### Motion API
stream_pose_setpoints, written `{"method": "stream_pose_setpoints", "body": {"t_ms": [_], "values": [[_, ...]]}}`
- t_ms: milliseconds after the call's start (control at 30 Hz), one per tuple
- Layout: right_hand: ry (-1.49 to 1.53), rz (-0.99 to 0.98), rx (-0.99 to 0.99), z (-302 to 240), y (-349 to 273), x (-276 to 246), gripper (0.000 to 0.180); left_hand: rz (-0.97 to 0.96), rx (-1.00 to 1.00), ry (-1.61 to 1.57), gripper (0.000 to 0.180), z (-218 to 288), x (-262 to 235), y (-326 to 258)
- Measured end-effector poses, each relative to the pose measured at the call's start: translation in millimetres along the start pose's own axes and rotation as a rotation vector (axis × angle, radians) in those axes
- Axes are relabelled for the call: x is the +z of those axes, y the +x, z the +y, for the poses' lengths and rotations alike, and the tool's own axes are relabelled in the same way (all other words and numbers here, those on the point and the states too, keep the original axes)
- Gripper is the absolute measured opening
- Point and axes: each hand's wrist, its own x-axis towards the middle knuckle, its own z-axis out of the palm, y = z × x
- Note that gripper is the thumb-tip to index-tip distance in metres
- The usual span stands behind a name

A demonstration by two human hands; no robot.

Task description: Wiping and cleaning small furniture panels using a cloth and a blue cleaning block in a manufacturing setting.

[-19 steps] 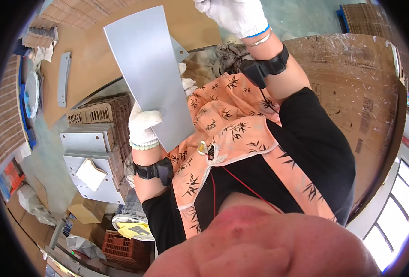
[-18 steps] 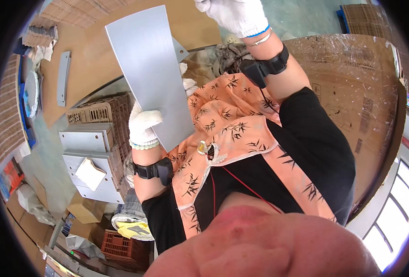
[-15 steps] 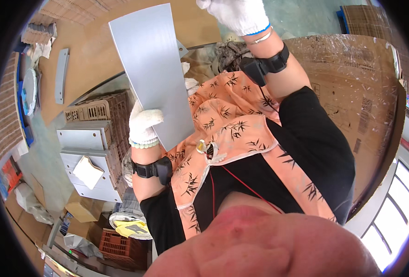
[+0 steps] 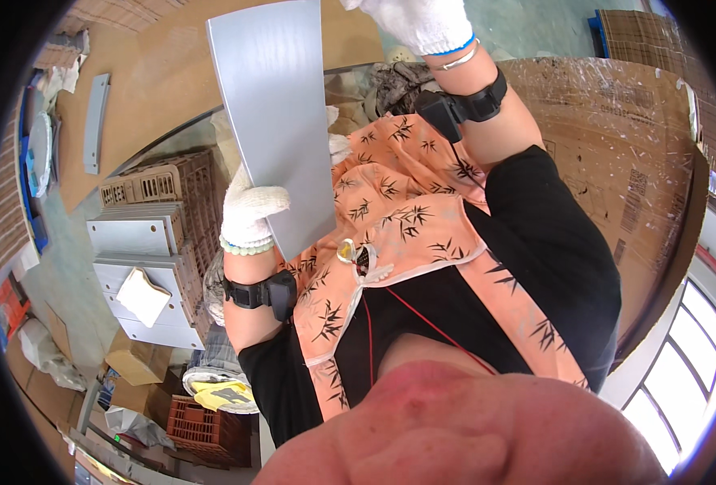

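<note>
My left hand (image 4: 249,208), in a white knitted glove, grips the left edge of a long, smooth grey panel (image 4: 277,113) near its lower end. Its thumb lies across the panel's face, and the other fingers are mostly behind it. The panel is tilted up in front of my orange apron (image 4: 410,222), its top end touching the upper picture edge. To the right of that end is my right hand (image 4: 419,23), also gloved in white and apart from the panel in this view. The picture edge cuts off its fingers.
A narrow grey strip (image 4: 96,121) lies on the brown work surface (image 4: 152,89). At left, grey panels with holes (image 4: 144,303) are stacked beside plastic crates (image 4: 152,190), a white cloth (image 4: 142,297) on top. Large cardboard (image 4: 592,153) stands at right; a red-brown crate (image 4: 204,428) sits lower left.
The panel's top end has shifted right and slightly up, still in my left hand. The surroundings on the left have slid a little leftward in the picture. My right hand has barely moved.
</note>
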Motion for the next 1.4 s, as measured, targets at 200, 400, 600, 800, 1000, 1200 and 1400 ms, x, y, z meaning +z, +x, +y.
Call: {"method": "stream_pose_setpoints", "body": {"t_ms": [200,400,600,800,1000,1200,1400], "values": [[-0.083,0.027,0.007,1,-2,10,0.032,0.038,0.009,-0.01,0.09,0,0,-4],[-0.136,0.06,0.003,2,-4,8,0.032,0.049,-0.007,-0.022,0.09,-3,-4,-1],[-0.153,0.097,0.033,0,-6,12,0.031,-0.012,-0.018,0.022,0.091,-1,-7,-1],[-0.196,0.108,0.037,0,-6,17,0.031,0.043,-0.041,-0.038,0.101,-2,-3,-1],[-0.179,0.08,0.028,2,-4,10,0.031,0.053,-0.034,-0.05,0.101,-3,-3,-4],[-0.19,0.082,0.023,2,-5,9,0.031,0.046,-0.041,-0.072,0.101,-2,-4,-3],[-0.239,0.094,0.007,2,-5,9,0.031,0.033,-0.031,-0.077,0.101,-3,-4,-3]]}}
